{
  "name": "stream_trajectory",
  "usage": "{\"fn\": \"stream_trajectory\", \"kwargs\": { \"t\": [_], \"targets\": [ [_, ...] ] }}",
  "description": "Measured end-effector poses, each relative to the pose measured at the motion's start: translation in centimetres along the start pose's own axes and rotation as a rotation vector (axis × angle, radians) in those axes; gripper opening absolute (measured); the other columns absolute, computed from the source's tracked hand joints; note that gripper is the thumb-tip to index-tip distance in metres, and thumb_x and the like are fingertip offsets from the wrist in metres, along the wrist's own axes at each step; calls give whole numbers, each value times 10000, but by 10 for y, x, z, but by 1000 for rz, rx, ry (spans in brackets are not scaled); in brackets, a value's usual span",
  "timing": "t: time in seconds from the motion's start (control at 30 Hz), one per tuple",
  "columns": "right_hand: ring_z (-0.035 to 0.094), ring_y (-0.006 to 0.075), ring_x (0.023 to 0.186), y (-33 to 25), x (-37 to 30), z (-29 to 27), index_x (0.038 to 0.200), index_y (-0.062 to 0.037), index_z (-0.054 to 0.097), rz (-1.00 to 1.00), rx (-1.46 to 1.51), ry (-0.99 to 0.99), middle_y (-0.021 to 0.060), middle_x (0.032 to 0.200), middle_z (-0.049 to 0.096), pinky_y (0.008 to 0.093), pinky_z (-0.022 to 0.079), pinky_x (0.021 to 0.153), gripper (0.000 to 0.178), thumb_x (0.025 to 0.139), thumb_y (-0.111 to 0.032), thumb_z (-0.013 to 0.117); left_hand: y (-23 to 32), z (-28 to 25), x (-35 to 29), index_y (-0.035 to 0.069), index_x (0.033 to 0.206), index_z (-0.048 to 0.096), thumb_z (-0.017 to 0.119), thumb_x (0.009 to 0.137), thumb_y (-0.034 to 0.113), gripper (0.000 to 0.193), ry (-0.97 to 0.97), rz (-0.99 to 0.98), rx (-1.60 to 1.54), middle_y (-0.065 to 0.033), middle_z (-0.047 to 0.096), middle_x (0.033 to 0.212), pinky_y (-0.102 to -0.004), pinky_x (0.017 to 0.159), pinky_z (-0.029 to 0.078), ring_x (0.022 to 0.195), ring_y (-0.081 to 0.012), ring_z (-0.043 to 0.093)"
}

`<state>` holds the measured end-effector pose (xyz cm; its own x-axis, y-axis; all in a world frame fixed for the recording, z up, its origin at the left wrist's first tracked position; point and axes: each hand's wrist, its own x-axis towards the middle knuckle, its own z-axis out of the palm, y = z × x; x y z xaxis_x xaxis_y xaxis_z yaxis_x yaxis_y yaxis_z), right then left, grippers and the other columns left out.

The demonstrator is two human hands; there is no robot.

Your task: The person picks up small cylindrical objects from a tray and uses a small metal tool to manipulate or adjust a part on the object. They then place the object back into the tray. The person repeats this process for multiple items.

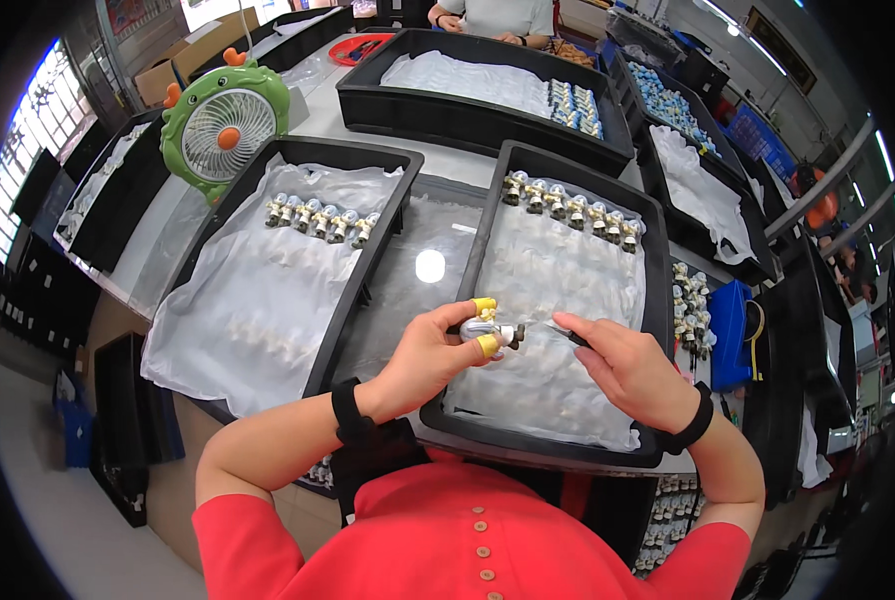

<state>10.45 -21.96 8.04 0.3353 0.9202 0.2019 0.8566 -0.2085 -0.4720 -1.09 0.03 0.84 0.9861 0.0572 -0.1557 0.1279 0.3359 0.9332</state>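
Observation:
My left hand (435, 352), with yellow finger covers on thumb and forefinger, holds a small silver and white figurine (489, 331) above the near edge of the right black tray (655, 330). My right hand (627, 366) pinches a thin dark tool (567, 334) whose tip points at the figurine. A row of several finished small figurines (571, 209) stands at the far end of that tray on a white liner. The left black tray (387, 215) holds a shorter row of figurines (321, 220) on its own white liner.
A green toy-shaped desk fan (225, 125) stands at the back left. More black trays (437, 105) lie behind, one with blue-and-white pieces (575, 105). Another person (492, 20) sits across the table. A blue box (731, 332) and loose figurines (689, 308) sit at the right.

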Motion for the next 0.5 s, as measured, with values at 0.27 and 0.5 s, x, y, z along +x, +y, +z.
{"fn": "stream_trajectory", "kwargs": {
  "t": [0.27, 0.5],
  "targets": [
    [591, 341, 712, 2, 13, 10, 1279, -97, 470, 35, -92, -196, 136, 873, 574, 415, 483, 607, 422, 863, -70, 539, 6, 2, 0, -51, 1316, 400, 622, 877, 90, 511, 12, -22, 49, -127, 589, 1117, -267, 805, 525, 930, -172, 639],
    [593, 340, 702, 1, 22, 13, 1266, -101, 480, 48, -135, -312, 136, 844, 583, 420, 480, 607, 392, 876, -101, 522, 5, -1, 2, -59, 1305, 411, 618, 879, 82, 494, -17, -32, 63, -126, 609, 1064, -265, 817, 528, 934, -166, 634]
  ]
}}
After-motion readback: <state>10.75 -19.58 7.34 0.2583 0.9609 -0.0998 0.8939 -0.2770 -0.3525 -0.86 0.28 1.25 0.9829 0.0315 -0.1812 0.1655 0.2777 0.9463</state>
